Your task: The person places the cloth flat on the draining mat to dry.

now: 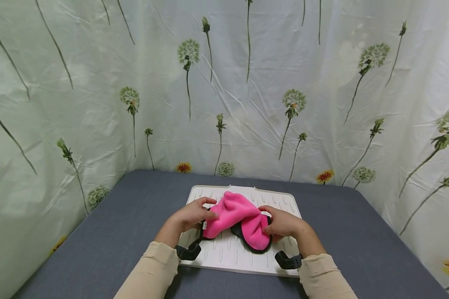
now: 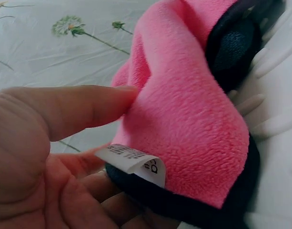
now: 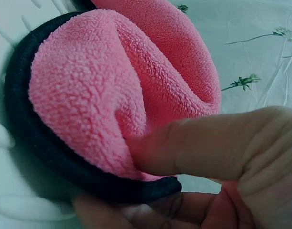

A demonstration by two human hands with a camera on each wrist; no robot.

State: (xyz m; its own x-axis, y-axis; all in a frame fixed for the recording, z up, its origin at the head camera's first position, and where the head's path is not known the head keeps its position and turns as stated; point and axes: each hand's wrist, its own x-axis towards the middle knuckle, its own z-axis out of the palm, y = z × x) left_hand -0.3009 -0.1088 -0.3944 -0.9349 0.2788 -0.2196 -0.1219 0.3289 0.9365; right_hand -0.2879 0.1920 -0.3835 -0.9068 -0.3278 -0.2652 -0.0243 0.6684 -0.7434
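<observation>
A soft pink fleece piece with black edging (image 1: 233, 211) lies bent in an arch over a white ribbed tray (image 1: 224, 259). My left hand (image 1: 194, 214) pinches its left end, the thumb on the pink pile and the fingers under the black edge. Beside that thumb, a small white printed label (image 2: 131, 160) sticks out from the trim. At the right end, my right hand (image 1: 284, 224) grips the rounded, black-bordered part, thumb pressed into the fleece (image 3: 88, 90) and fingers beneath. A dark underside shows below the arch. The whole shape cannot be made out.
The tray rests on a dark grey table (image 1: 108, 249). Behind and around the table hangs a pale curtain (image 1: 247, 104) printed with dandelions. Each wrist wears a black band with a camera mount, below a beige sleeve (image 1: 153, 270).
</observation>
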